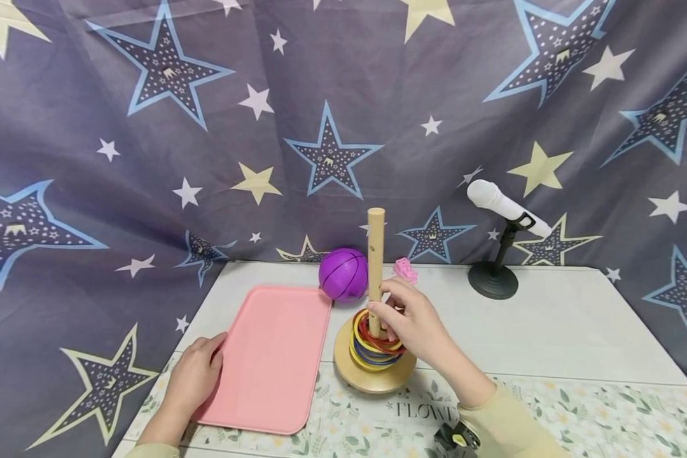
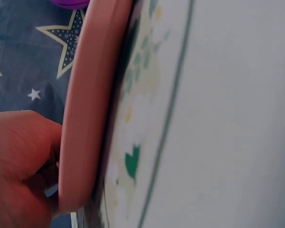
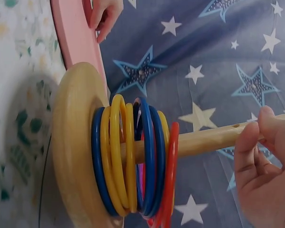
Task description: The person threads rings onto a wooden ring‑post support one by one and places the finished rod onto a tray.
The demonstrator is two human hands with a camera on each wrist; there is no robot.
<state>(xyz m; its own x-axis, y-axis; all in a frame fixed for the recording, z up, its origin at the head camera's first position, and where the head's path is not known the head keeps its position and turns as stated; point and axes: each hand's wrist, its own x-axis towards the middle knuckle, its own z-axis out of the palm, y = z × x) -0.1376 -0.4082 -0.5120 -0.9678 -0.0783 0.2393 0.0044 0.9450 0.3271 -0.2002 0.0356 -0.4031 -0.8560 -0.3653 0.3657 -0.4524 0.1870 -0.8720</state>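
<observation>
A wooden post (image 1: pixel 376 254) rises from a round wooden base (image 1: pixel 372 381). Around its lower part sit several thin rings (image 3: pixel 118 156) in yellow, blue and red, the red ones uppermost. My right hand (image 1: pixel 409 318) pinches the post above the rings between thumb and fingers. To the left lies a pink tray (image 1: pixel 269 356), bare on top. My left hand (image 1: pixel 194 375) holds the tray's left edge, its fingers bent at the rim; in the left wrist view the tray's side wall (image 2: pixel 88 109) partly hides them.
Behind the post are a purple ball (image 1: pixel 343 275) and a small pink object (image 1: pixel 405 270). A white microphone (image 1: pixel 506 207) on a black stand (image 1: pixel 493 280) stands at the back right. A star-patterned curtain (image 1: pixel 320 76) hangs behind the table (image 1: pixel 555 331).
</observation>
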